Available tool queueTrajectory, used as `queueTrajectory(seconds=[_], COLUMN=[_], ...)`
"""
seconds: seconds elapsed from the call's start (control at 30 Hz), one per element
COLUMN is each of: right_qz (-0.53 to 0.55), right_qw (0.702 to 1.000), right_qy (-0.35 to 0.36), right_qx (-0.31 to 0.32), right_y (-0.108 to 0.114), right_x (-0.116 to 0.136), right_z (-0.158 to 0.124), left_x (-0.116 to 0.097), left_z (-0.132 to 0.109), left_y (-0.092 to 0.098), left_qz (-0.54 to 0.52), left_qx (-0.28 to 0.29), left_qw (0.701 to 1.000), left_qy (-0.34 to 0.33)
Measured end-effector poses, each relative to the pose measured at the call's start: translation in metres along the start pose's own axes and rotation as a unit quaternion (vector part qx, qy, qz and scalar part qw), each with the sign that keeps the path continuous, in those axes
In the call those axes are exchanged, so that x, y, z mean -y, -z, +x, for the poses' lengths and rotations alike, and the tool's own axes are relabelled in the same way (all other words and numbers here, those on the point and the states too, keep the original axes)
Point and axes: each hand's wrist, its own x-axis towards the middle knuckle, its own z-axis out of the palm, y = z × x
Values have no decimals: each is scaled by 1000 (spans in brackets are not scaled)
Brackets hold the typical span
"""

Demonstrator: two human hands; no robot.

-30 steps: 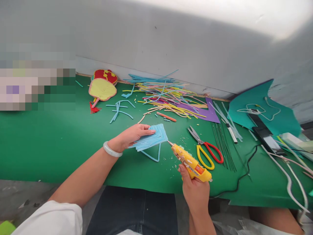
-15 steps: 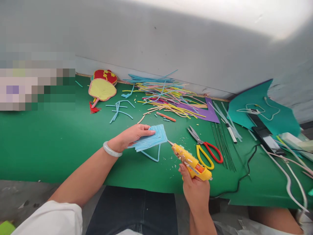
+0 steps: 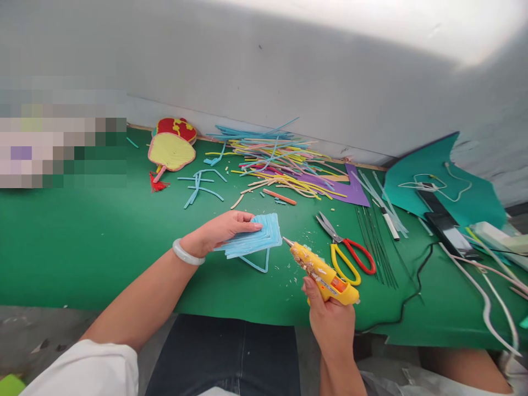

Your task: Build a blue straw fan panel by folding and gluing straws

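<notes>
Between the thumb and fingers of my left hand (image 3: 226,230) is a flat light-blue piece (image 3: 260,236) built of fuzzy pipe-cleaner strips laid side by side. My right hand (image 3: 332,316) grips a yellow hot glue gun (image 3: 322,272) by its handle. Its metal nozzle points at the right corner of the blue piece, very close to it; whether they touch I cannot tell. Beneath the piece, a bent blue pipe cleaner (image 3: 264,269) shows on the green table (image 3: 124,253). Just right of the glue gun lie scissors (image 3: 346,247) with one red and one yellow handle, blades apart.
A pile of coloured pipe cleaners (image 3: 276,154) lies at the back. Left of it are a yellow fan (image 3: 171,151) with a red tassel and loose blue pieces (image 3: 200,184). Dark wires (image 3: 373,250), clear glue sticks (image 3: 388,203), a black cable (image 3: 416,286) and a teal sheet (image 3: 474,181) occupy the right.
The blue piece has tilted slightly in my left hand, and its right corner has shifted a little from the nozzle. The glue gun has barely moved.
</notes>
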Motion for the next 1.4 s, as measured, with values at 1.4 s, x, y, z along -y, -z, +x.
queueTrajectory(seconds=[1.4], right_qz=[81], right_qw=[996], right_qy=[-2], right_qx=[21], right_y=[0], right_x=[-14], right_z=[-8], left_x=[-2], left_z=[-1], left_y=[-2], left_qz=[-34], left_qx=[-16], left_qw=[999], left_qy=[3])
